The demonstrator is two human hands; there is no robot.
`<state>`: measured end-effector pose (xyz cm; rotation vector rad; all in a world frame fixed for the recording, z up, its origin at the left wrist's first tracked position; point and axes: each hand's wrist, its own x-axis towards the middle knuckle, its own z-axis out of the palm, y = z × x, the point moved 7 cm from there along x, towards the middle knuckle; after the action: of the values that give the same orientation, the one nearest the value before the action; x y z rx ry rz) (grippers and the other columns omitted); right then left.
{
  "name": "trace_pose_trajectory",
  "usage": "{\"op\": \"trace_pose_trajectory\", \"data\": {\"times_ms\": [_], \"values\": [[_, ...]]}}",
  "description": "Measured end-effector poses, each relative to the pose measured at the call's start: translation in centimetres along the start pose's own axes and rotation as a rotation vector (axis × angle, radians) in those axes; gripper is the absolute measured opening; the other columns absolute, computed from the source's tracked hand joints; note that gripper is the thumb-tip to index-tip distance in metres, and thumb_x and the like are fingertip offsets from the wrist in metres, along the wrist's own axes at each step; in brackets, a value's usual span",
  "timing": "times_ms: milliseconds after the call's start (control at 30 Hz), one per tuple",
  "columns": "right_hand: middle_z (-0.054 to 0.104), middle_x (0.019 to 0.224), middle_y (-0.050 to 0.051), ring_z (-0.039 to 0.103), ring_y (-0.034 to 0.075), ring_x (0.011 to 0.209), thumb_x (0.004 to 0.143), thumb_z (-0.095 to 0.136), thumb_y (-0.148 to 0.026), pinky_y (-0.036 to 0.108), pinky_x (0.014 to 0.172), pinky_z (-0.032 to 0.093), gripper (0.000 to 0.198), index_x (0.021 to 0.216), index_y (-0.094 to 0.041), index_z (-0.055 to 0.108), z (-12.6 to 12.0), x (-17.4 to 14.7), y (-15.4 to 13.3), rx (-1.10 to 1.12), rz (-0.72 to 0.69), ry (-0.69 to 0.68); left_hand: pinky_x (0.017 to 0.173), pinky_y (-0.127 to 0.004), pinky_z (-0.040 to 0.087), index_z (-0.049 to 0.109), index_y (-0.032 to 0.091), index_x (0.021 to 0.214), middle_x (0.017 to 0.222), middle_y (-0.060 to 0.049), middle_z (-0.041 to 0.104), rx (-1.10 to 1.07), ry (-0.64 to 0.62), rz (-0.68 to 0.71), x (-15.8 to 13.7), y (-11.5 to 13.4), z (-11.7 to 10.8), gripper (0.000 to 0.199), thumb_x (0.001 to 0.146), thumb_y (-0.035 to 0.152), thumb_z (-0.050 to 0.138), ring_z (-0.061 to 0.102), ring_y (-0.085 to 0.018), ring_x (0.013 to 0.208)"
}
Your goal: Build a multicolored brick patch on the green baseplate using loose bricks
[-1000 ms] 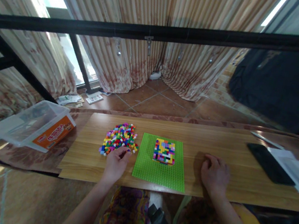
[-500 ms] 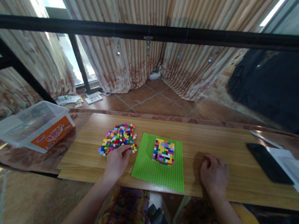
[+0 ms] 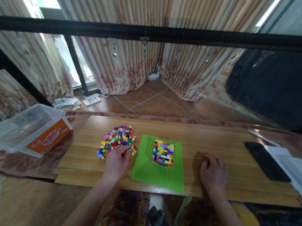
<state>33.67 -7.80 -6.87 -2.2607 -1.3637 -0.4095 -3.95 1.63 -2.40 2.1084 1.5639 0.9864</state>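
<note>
My left hand (image 3: 116, 163) is at the near edge of a heap of small coloured building bricks (image 3: 118, 137), thumb and forefinger pinched together. What sits between the fingertips is too small to make out. To its right lies a green baseplate (image 3: 141, 169) with studs. On this plate stands a low rectangular block of multicoloured bricks (image 3: 163, 152), a few layers high. Apart from the plate, my right hand (image 3: 214, 174) rests on the wooden tabletop with its fingers curled in, and nothing shows in them.
A clear plastic box (image 3: 38, 121) with an orange label stands left of the wooden board (image 3: 79, 162). At the right lie a black phone-like slab (image 3: 267, 161), white papers (image 3: 297, 172) and a thin pale strip (image 3: 264, 138). A black metal bar (image 3: 169, 35) crosses beyond the table.
The whole view has shifted slightly. My left hand stays at the brick heap with its fingers pinched, and my right hand keeps its place on the table. The brick block looks the same.
</note>
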Motion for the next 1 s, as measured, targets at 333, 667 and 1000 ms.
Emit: {"op": "trace_pose_trajectory", "data": {"times_ms": [333, 667, 1000], "values": [[0.068, 0.101, 0.011, 0.054, 0.025, 0.091, 0.085, 0.045, -0.022, 0.037, 0.080, 0.038, 0.029, 0.099, -0.016, 0.069, 0.0, 0.0, 0.0, -0.001, 0.014, 0.005, 0.067, -0.025, 0.047, 0.075, 0.020, 0.078, 0.079, -0.002, 0.070, -0.300, -0.094, 0.061, 2.7, 6.3, 3.2, 0.011, 0.080, 0.015, 0.065, 0.060, -0.013, 0.068], [0.068, 0.104, 0.011, 0.054, 0.024, 0.091, 0.085, 0.046, -0.021, 0.037, 0.081, 0.039, 0.028, 0.100, -0.016, 0.069, -0.2, 0.1, -0.2, 0.025, 0.026, 0.006, 0.066, -0.025, 0.045, 0.073, 0.018, 0.073, 0.075, -0.001, 0.065, -0.222, -0.181, 0.037, 5.0, 7.3, 6.1, 0.013, 0.078, 0.012, 0.062, 0.057, -0.012, 0.063], [0.068, 0.104, 0.012, 0.055, 0.025, 0.094, 0.085, 0.046, -0.021, 0.038, 0.084, 0.040, 0.028, 0.100, -0.016, 0.068, -0.2, 0.1, -0.2, 0.033, 0.025, 0.000, 0.069, -0.024, 0.044, 0.070, 0.018, 0.068, 0.070, 0.001, 0.062, -0.370, -0.196, -0.055, 5.6, 6.6, 7.2, 0.012, 0.071, 0.008, 0.065, 0.055, -0.011, 0.064]]}}
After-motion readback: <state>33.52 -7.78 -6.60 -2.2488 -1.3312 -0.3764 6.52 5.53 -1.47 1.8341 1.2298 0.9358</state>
